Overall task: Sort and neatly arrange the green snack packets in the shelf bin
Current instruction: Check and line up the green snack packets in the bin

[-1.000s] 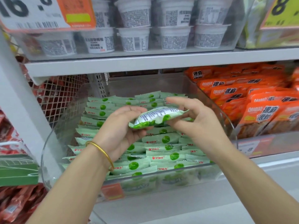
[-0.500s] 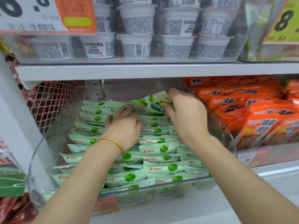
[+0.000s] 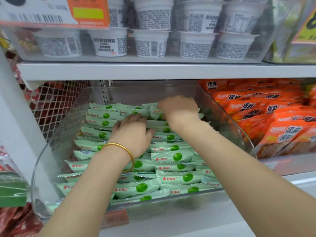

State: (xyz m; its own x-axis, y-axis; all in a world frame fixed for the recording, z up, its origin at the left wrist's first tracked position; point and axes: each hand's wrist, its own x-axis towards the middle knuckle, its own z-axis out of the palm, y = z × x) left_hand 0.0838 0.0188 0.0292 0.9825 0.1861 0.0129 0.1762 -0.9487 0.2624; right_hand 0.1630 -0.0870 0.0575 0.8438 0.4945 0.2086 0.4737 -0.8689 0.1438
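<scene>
Clear shelf bin (image 3: 231,120) sits on the lower shelf, under the white shelf board (image 3: 153,71). Green snack packets (image 3: 172,157) fill it in overlapping rows running from the front wall to the back wall, most lying flat with the green dot up. Left hand (image 3: 131,132) lies palm down on the packets near the middle of the bin, with its fingers (image 3: 135,117) spread, fairly straight and holding nothing, their tips touching a back-row packet. A gold bangle (image 3: 126,151) is on that wrist. Right hand (image 3: 179,110) is at the back row, toward the bin's right wall, knuckles up and fingers bent down onto the packets there. Its fingertips are hidden, so I cannot tell whether it pinches a packet or only presses. The two hands are close but apart. White cups (image 3: 150,43) stand stacked in two tiers on the shelf above. Orange packets (image 3: 273,117) fill the neighbouring bin just beside the right wall. Wire mesh (image 3: 51,103) stands beyond the left wall.
</scene>
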